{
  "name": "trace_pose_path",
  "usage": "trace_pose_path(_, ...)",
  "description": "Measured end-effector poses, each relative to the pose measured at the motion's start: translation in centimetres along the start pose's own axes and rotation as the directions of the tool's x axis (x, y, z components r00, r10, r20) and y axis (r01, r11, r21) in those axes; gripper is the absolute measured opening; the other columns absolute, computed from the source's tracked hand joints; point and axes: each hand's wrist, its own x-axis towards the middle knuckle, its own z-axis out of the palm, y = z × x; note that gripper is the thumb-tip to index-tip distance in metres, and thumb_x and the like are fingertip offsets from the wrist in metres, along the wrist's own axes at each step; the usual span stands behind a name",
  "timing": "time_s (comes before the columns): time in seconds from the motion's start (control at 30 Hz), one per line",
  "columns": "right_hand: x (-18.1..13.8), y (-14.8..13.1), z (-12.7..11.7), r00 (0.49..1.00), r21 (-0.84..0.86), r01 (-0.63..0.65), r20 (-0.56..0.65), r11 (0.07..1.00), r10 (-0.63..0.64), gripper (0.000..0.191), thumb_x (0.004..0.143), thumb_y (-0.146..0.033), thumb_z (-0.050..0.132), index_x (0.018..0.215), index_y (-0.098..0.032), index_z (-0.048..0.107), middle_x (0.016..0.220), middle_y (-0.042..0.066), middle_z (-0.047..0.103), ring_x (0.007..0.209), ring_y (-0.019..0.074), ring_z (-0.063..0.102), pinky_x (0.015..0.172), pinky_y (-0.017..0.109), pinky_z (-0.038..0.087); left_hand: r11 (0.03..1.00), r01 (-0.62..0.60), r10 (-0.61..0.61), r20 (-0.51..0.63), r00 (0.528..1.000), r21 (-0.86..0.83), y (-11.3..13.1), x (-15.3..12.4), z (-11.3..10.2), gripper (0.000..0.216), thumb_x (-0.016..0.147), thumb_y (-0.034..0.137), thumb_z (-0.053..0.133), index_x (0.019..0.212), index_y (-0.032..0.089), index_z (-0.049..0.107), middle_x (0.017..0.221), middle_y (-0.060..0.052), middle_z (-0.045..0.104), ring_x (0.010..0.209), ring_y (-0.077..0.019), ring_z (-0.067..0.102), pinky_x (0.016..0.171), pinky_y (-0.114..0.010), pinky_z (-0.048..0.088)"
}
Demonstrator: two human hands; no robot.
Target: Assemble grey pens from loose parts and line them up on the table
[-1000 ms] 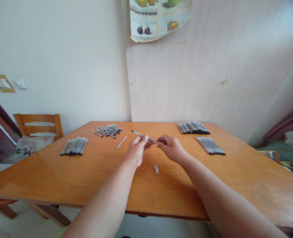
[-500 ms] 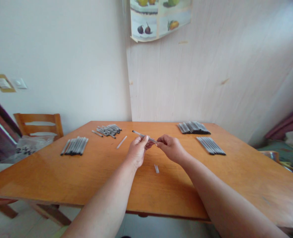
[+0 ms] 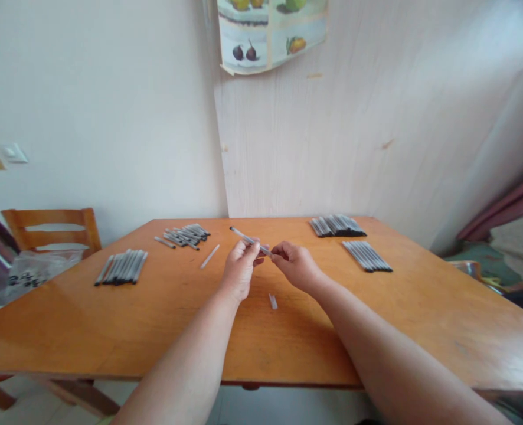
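Note:
A clear-barrelled pen (image 3: 240, 234) with a dark far end is held slantwise above the middle of the table. My left hand (image 3: 240, 264) grips it around the barrel, thumb on top. At the pen's near end, my right hand (image 3: 294, 264) is closed in a pinch; its fingertips hide the tip itself. Below the hands lies a small clear piece (image 3: 273, 301) that looks like a pen cap. A thin whitish tube (image 3: 209, 256) rests to the left of my left hand.
The wooden table (image 3: 155, 330) bears several groups of pens: a loose pile (image 3: 185, 236) at back left, a row (image 3: 122, 267) at left, a stack (image 3: 336, 225) at back right and a row (image 3: 366, 256) at right. A chair (image 3: 51, 227) and plastic bag (image 3: 40, 268) stand left.
The view has turned slightly to the right, so everything sits further left. Both hands keep their hold on the pen, with little visible change in their grip.

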Motion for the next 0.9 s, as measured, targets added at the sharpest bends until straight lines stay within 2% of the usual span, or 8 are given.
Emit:
trace_pose_path(0.23, 0.0, 0.3, -0.1, 0.998, -0.015, 0.041, 0.038, 0.999, -0.041, 0.017, 0.082, -0.029, 0.052, 0.080, -0.019, 0.065, 0.068, 0.000, 0.063, 0.061, 0.0113, 0.052, 0.057, 0.022, 0.033, 0.986, -0.077, 0.077, 0.001, 0.997, 0.151, -0.1, 0.1, -0.1, 0.033, 0.078, 0.041, 0.063, 0.105, 0.022, 0.058, 0.092, -0.006, 0.068, 0.085, -0.0163, 0.063, 0.071, -0.025, 0.043)
trace_pose_path(0.4, 0.3, 0.6, -0.8, 0.996, 0.032, -0.011, -0.088, 0.999, 0.013, 0.020, 0.082, -0.030, 0.049, 0.078, -0.018, 0.065, 0.066, 0.001, 0.062, 0.062, 0.0120, 0.053, 0.057, 0.023, 0.035, 0.922, -0.186, 0.184, 0.040, 0.982, 0.339, -1.1, 0.7, -0.5, 0.031, 0.079, 0.037, 0.062, 0.107, 0.022, 0.062, 0.094, -0.005, 0.068, 0.085, -0.0157, 0.061, 0.076, -0.026, 0.043)
trace_pose_path(0.5, 0.6, 0.7, -1.5, 0.979, 0.178, -0.087, -0.166, 0.980, 0.118, 0.023, 0.081, -0.035, 0.050, 0.081, -0.017, 0.064, 0.068, 0.001, 0.062, 0.060, 0.0119, 0.052, 0.055, 0.023, 0.036, 0.771, -0.296, 0.273, 0.127, 0.954, 0.564, -1.6, 1.1, -1.0, 0.028, 0.083, 0.034, 0.057, 0.107, 0.021, 0.065, 0.097, -0.005, 0.068, 0.089, -0.0170, 0.060, 0.081, -0.028, 0.043)
trace_pose_path(0.63, 0.6, 0.4, -2.3, 0.971, 0.322, -0.079, -0.189, 0.944, 0.146, 0.034, 0.084, -0.046, 0.046, 0.082, -0.016, 0.062, 0.073, 0.003, 0.064, 0.063, 0.0122, 0.053, 0.055, 0.022, 0.038, 0.439, -0.418, 0.358, 0.272, 0.893, 0.795, -1.5, 1.1, -1.4, 0.026, 0.087, 0.032, 0.052, 0.106, 0.023, 0.067, 0.097, -0.006, 0.067, 0.093, -0.0188, 0.058, 0.085, -0.032, 0.042)
trace_pose_path(0.7, 0.5, 0.1, -2.5, 0.976, 0.307, -0.069, -0.177, 0.949, 0.128, 0.037, 0.084, -0.049, 0.046, 0.080, -0.016, 0.062, 0.071, 0.003, 0.062, 0.063, 0.0118, 0.052, 0.055, 0.022, 0.038, 0.290, -0.428, 0.363, 0.316, 0.877, 0.856, -1.2, 0.8, -1.5, 0.026, 0.088, 0.032, 0.050, 0.106, 0.025, 0.067, 0.095, -0.006, 0.067, 0.092, -0.0192, 0.057, 0.085, -0.032, 0.040)
trace_pose_path(0.77, 0.4, -0.1, -2.7, 0.981, 0.243, -0.090, -0.144, 0.966, 0.127, 0.034, 0.082, -0.048, 0.050, 0.077, -0.016, 0.062, 0.066, 0.001, 0.059, 0.058, 0.0108, 0.050, 0.053, 0.022, 0.036, 0.187, -0.406, 0.348, 0.326, 0.879, 0.895, -0.9, 0.5, -1.4, 0.027, 0.088, 0.033, 0.049, 0.106, 0.027, 0.068, 0.095, -0.006, 0.066, 0.092, -0.0197, 0.056, 0.084, -0.033, 0.039)
trace_pose_path(0.9, 0.4, 0.0, -2.9, 0.989, 0.053, -0.133, -0.063, 0.990, 0.136, 0.023, 0.078, -0.038, 0.055, 0.071, -0.017, 0.062, 0.058, -0.001, 0.056, 0.053, 0.0093, 0.047, 0.050, 0.020, 0.033, 0.073, -0.346, 0.346, 0.302, 0.888, 0.935, -0.6, 0.1, -1.2, 0.026, 0.088, 0.036, 0.049, 0.105, 0.032, 0.068, 0.097, -0.005, 0.066, 0.096, -0.0216, 0.053, 0.083, -0.035, 0.037)
